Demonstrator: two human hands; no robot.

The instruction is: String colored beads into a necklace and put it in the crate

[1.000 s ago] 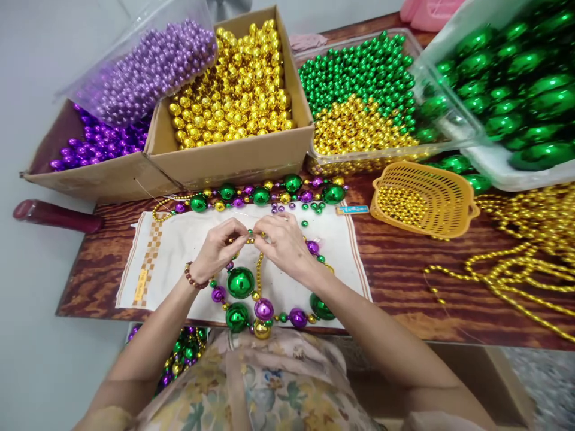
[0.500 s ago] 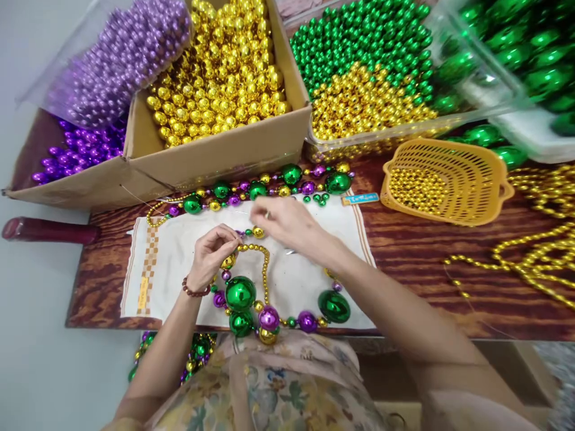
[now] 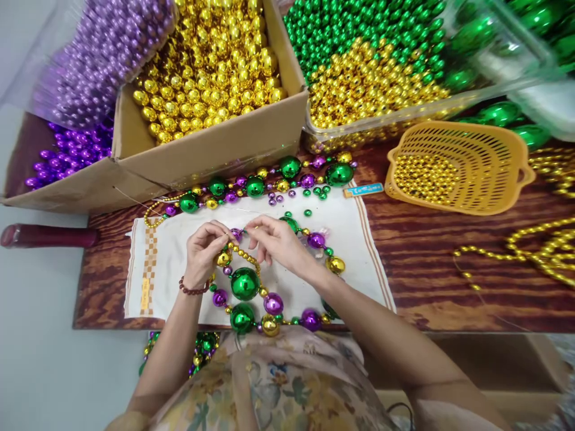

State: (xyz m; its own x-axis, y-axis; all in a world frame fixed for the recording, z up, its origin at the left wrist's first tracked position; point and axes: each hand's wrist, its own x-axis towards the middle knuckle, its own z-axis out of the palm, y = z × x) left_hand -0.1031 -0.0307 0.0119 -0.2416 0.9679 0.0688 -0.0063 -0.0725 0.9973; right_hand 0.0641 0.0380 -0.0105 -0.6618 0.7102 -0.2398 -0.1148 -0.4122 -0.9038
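My left hand (image 3: 203, 250) and my right hand (image 3: 275, 242) are both pinched close together over a white cloth (image 3: 171, 263), each closed on a bead necklace (image 3: 245, 284) of green, purple and gold beads. The necklace loops down from my fingers to the table's near edge. A short run of small gold beads (image 3: 245, 256) hangs between my hands. A second bead strand (image 3: 256, 185) lies stretched along the cloth's far edge. A few loose small beads (image 3: 309, 203) lie near it.
Behind the cloth stand a cardboard box of gold beads (image 3: 211, 72), a box of purple beads (image 3: 67, 155), a clear tray of green and gold beads (image 3: 368, 66) and a bin of large green balls (image 3: 507, 36). A yellow basket (image 3: 462, 167) and gold strands (image 3: 539, 245) lie right.
My right hand reached out toward the far strand, then came back to meet my left hand at the necklace. The camera tilted down a little.
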